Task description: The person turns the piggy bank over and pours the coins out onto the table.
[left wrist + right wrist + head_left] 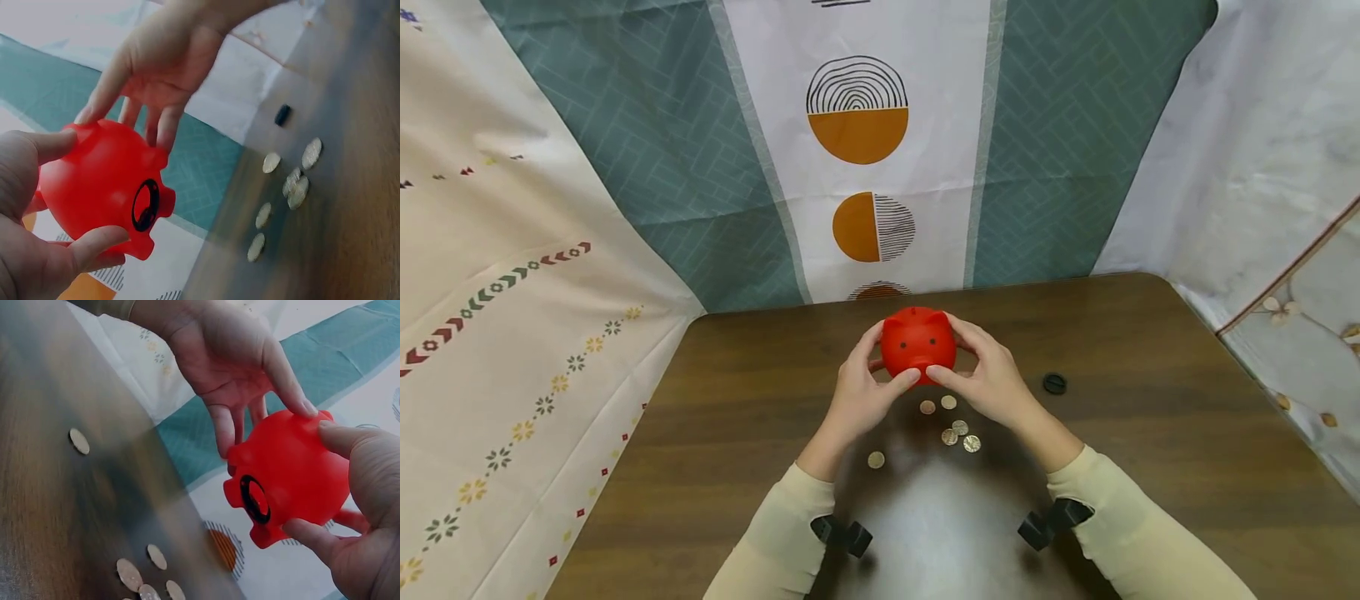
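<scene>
A red piggy bank (pixel 917 343) is held above the far part of the table, its face with two dark eyes showing in the head view. My left hand (pixel 862 390) grips its left side and my right hand (pixel 992 379) grips its right side, thumbs on the near face. Both wrist views show its underside, with short feet around a black-rimmed round hole (pixel 145 205). Beneath the bank lie several coins (pixel 960 427), with one coin (pixel 876 460) apart to the left. Right of the right hand lies a round black plug (pixel 1055 383).
The dark wooden table (pixel 737 400) ends just beyond the hands. A green and white patterned cloth (pixel 880 167) hangs behind it, and light cloths drape down on the left and right sides. Black straps with small mounts (pixel 850 537) sit on the sleeves near the wrists.
</scene>
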A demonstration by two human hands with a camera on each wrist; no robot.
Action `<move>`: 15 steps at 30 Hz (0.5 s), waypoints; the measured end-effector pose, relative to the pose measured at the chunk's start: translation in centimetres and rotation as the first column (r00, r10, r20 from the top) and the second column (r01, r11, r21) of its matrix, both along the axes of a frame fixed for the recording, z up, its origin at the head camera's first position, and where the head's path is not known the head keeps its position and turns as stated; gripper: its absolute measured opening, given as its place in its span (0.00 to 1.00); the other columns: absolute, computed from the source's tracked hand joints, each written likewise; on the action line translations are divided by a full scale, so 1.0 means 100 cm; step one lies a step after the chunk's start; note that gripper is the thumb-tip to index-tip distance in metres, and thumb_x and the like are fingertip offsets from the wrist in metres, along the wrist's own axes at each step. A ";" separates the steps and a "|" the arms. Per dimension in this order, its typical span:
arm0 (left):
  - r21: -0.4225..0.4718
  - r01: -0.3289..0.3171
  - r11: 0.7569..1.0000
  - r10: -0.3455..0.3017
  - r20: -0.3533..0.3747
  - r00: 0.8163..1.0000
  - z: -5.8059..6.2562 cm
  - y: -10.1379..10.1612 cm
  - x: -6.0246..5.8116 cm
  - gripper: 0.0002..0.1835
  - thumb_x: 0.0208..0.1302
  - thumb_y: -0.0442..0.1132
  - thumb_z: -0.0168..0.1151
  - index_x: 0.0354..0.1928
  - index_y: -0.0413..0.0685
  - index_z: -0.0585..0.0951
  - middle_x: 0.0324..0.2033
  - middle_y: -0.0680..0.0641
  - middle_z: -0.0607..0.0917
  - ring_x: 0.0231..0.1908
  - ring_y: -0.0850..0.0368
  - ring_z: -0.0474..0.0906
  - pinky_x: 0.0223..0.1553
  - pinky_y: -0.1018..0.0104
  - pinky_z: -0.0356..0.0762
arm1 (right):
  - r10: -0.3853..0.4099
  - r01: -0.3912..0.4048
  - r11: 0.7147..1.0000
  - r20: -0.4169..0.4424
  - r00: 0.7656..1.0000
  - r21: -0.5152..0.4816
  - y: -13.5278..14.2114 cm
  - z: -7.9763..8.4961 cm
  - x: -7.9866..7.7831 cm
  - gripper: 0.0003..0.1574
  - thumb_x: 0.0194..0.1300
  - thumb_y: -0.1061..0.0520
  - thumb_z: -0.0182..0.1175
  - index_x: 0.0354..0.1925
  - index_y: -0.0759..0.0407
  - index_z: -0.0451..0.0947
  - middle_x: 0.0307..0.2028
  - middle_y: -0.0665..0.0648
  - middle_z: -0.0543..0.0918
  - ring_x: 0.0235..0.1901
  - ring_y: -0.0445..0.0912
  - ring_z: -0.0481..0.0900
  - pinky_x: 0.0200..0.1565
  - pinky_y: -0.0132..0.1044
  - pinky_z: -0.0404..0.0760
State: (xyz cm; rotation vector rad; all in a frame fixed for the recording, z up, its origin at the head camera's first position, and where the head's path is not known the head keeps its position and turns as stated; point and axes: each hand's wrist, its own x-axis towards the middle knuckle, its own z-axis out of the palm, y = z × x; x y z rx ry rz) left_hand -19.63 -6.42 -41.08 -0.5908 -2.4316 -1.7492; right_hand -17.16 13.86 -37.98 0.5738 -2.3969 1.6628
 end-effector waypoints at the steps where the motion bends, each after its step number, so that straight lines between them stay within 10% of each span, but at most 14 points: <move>1: 0.002 -0.004 1.000 0.004 0.003 1.000 -0.003 0.000 -0.001 0.40 0.57 0.44 0.71 0.70 0.55 0.63 0.60 0.48 0.72 0.50 0.39 0.77 0.35 0.59 0.84 | -0.002 0.002 1.000 0.002 1.000 0.005 0.000 0.000 0.001 0.44 0.58 0.61 0.69 0.68 0.67 0.62 0.62 0.64 0.71 0.57 0.61 0.74 0.38 0.40 0.84; 6: 0.070 -0.007 0.998 0.015 -0.113 0.993 -0.009 0.002 0.002 0.41 0.55 0.41 0.73 0.69 0.58 0.64 0.62 0.52 0.71 0.52 0.44 0.77 0.36 0.60 0.84 | -0.001 0.003 1.000 -0.112 0.994 0.014 0.002 -0.009 -0.003 0.45 0.55 0.61 0.71 0.67 0.64 0.64 0.63 0.62 0.70 0.57 0.59 0.74 0.36 0.44 0.85; 11: 0.162 0.028 0.986 0.036 -0.381 0.924 0.003 0.006 0.010 0.45 0.48 0.31 0.75 0.69 0.46 0.63 0.67 0.45 0.64 0.59 0.45 0.72 0.39 0.55 0.83 | -0.027 0.029 1.000 -0.353 0.935 -0.001 0.004 -0.013 -0.008 0.48 0.49 0.62 0.75 0.67 0.57 0.67 0.67 0.56 0.66 0.59 0.53 0.72 0.39 0.46 0.84; 15: 0.032 -0.018 0.999 0.025 -0.228 0.973 0.007 0.006 0.006 0.41 0.53 0.38 0.73 0.68 0.52 0.63 0.61 0.49 0.70 0.53 0.49 0.75 0.39 0.60 0.83 | -0.018 0.016 1.000 -0.176 0.984 -0.011 0.002 -0.007 -0.004 0.46 0.54 0.61 0.72 0.67 0.62 0.64 0.63 0.61 0.70 0.55 0.58 0.75 0.37 0.44 0.85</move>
